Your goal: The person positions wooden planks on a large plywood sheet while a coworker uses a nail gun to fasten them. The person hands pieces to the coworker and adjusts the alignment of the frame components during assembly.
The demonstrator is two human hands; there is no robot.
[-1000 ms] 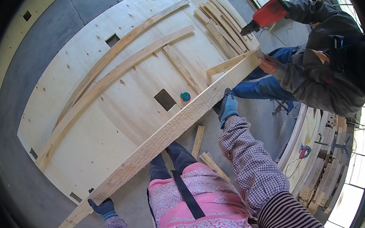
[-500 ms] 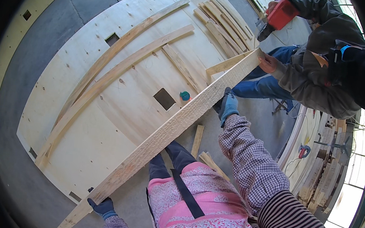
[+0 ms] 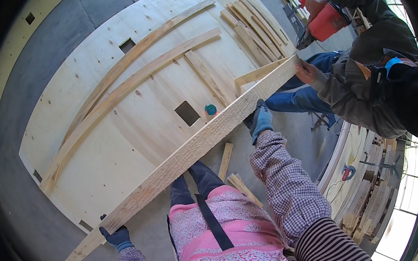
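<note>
So both gloved hands are on one long plank (image 3: 195,147), which runs slantwise from near left to far right, on edge above the near side of a big plywood sheet (image 3: 97,162). The left hand (image 3: 117,237) is closed around the plank close to its near left end, thumb on the near face and fingertips poking out on the other side. The right hand (image 3: 260,120) grips the lower edge farther along, toward the far right (most of its fingers are hidden, but it looks closed on the wood).

At the far right end, a co-worker's bare hand (image 3: 306,72) holds the same plank, while their other hand (image 3: 315,6) has a red power tool (image 3: 328,24) raised just beyond it. A short wood piece (image 3: 259,73) angles in to meet the plank near that end.

On the sheet there are two long strips (image 3: 132,84) toward the left, a pile of shorter sticks (image 3: 253,44) at the far right, and a small teal round thing (image 3: 211,109) just beside the plank.
</note>
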